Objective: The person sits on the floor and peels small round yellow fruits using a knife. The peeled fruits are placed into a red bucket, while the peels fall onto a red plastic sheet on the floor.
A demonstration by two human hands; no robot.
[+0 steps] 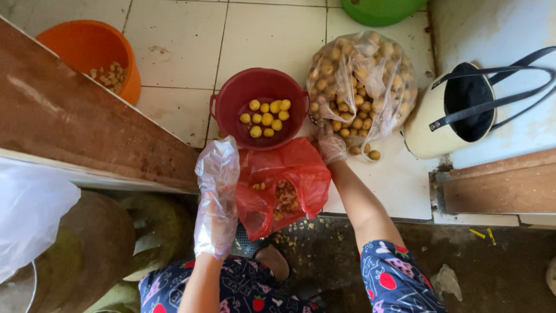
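Gloved right hand [331, 148] reaches into the clear fruit sack [362, 87] beside the red bowl [259, 107] — fingers hidden, grip unclear — left hand [217, 174] hangs loosely open; a tug could spill fruit.

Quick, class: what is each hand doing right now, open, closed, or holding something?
Left hand: open in a loose plastic glove, at the red bag, holding nothing visible.
Right hand: gloved, reaching into the clear fruit bag; grip cannot be told.
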